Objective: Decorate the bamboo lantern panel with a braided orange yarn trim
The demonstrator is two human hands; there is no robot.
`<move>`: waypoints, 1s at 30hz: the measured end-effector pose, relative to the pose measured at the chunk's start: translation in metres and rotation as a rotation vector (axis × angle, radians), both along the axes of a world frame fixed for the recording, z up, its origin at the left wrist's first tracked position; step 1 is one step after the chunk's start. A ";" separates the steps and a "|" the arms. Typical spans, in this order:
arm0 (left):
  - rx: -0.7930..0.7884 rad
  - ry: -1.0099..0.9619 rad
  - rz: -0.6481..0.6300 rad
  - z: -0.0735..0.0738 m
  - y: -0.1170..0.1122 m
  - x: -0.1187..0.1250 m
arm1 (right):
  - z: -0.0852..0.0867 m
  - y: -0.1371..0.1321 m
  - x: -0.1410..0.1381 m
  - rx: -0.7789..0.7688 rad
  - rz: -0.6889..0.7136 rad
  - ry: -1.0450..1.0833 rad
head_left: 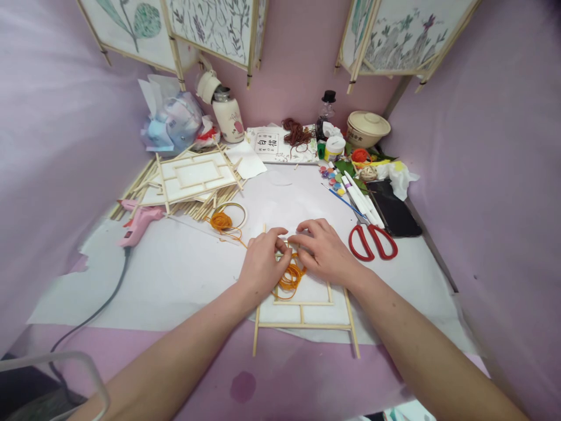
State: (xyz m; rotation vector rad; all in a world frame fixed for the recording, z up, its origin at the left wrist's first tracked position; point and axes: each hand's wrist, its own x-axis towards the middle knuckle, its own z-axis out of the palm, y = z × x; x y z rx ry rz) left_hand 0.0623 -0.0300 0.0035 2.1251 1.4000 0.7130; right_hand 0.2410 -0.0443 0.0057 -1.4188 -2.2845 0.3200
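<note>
A frame of thin wooden sticks with white paper (315,314) lies on the table in front of me. My left hand (264,262) is over its far left part, with thumb and fingers curled together on the orange cord. Just across from it, my right hand (323,252) bends over the far part of the frame, fingertips drawn in close to the left ones. What those right fingertips pinch is too small to make out. Below the hands, a loose coil of orange cord (290,277) rests on the frame, and its strands run up between them.
Red-handled scissors (382,242), a phone (394,207) and white pens (357,196) lie at the right. To the left are a pink glue gun (141,225) with its cable, an orange ball of cord (221,221) and another stick frame (197,175) over loose sticks. Painted lanterns hang above.
</note>
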 end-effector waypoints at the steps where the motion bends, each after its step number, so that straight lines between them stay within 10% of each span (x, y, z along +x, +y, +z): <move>1: 0.001 0.001 -0.001 0.000 0.000 0.000 | 0.000 0.000 0.000 0.000 0.001 -0.001; 30: 0.108 -0.019 0.073 -0.001 0.007 -0.005 | 0.001 0.000 0.002 0.002 0.012 -0.019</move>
